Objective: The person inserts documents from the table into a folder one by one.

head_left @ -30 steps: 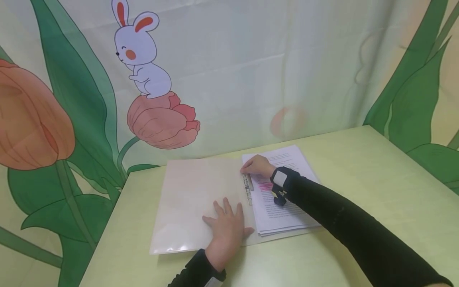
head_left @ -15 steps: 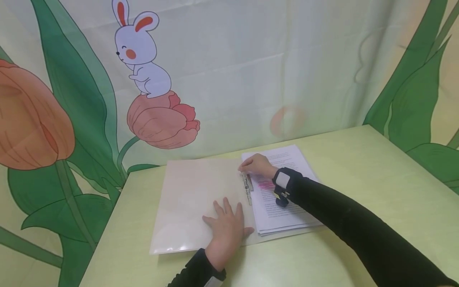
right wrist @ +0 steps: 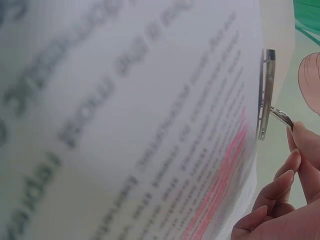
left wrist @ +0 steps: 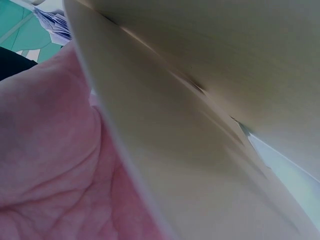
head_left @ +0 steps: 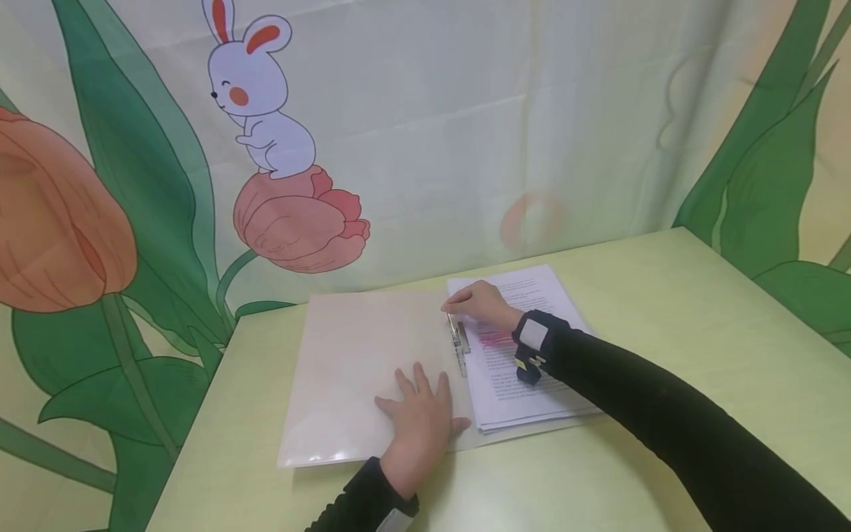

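Observation:
A pale file folder (head_left: 346, 369) lies spread wide on the table. My left hand (head_left: 420, 425) rests on it near the fold with fingers spread; in the left wrist view its palm sits against the edge of the folder cover (left wrist: 150, 135). Along the fold runs a metal lever clip (head_left: 459, 349), at the left side of a stack of printed sheets (head_left: 532, 391) with pink highlighting. Thumb and forefinger of my right hand (head_left: 482, 303) pinch the end of the clip's lever (right wrist: 281, 116), which stands up at an angle from the clip's base (right wrist: 267, 95).
The light yellow-green table (head_left: 698, 332) extends to both sides of the folder. Right behind it hangs a curtain (head_left: 432, 148) printed with a rabbit and tulips. My right forearm (head_left: 638, 384) in a black sleeve passes over the sheets' lower right part.
My right hand has risen slightly with the lever's end, so more of the lever shows, tilted up. The left hand keeps its place on the folder.

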Demonstrator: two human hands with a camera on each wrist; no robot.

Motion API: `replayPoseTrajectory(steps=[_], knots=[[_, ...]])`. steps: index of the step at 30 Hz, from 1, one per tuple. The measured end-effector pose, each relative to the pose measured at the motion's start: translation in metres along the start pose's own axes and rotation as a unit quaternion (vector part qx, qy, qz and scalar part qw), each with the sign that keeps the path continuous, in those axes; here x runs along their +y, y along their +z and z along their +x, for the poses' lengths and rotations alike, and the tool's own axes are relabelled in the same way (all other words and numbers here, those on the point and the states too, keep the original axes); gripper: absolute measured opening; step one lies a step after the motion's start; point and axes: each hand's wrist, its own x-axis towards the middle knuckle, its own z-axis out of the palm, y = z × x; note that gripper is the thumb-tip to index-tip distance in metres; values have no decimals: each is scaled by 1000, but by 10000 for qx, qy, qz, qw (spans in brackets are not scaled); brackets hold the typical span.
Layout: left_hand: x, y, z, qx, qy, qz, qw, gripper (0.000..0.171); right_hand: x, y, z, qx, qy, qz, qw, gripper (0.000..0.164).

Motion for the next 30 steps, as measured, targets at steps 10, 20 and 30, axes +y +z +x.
replayPoseTrajectory(steps=[10,20,30], knots=[[0,-1,-2,103,27,87,9999,79,0,-3,-8,165,-484,-150,9986,21],[1,-4,-2,-17,-31,104,9999,80,-9,-5,-27,388,-1156,-577,9909,13],[1,-3,-4,112,-6,135,9998,79,-6,-4,-40,350,-1414,-791,9862,13]])
